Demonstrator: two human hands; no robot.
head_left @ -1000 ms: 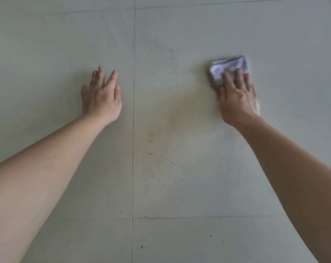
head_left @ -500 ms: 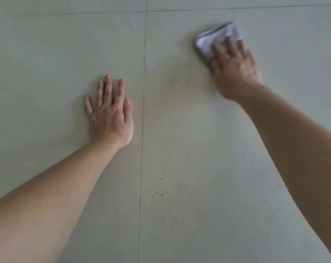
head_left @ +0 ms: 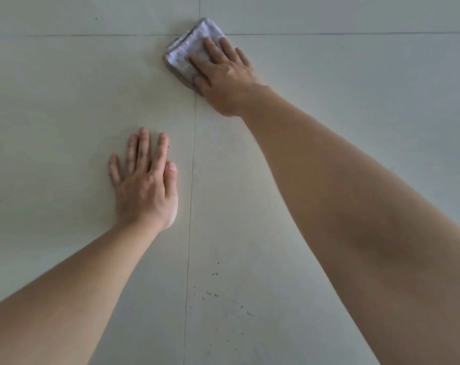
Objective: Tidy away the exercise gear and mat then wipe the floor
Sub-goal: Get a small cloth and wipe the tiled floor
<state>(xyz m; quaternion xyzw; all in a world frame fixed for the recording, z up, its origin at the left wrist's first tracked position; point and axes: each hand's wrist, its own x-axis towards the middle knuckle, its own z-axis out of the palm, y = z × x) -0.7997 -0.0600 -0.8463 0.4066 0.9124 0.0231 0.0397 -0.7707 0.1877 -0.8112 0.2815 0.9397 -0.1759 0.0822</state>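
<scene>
A folded white cloth (head_left: 189, 48) with dark specks lies on the pale tiled floor (head_left: 65, 101), over the crossing of two grout lines. My right hand (head_left: 223, 72) presses flat on the cloth with straight fingers, covering its near right part. My left hand (head_left: 144, 180) rests palm down on the floor, fingers straight and spread a little, just left of the lengthwise grout line. No exercise gear or mat is in view.
Small dark crumbs (head_left: 214, 293) dot the tile near the bottom middle, right of the lengthwise grout line (head_left: 190, 206). A crosswise grout line (head_left: 355, 33) runs along the top. Bare tile surrounds both arms.
My right hand has slid the cloth leftward and away from me, onto the grout crossing. My left hand stays flat on the floor; the view has shifted forward.
</scene>
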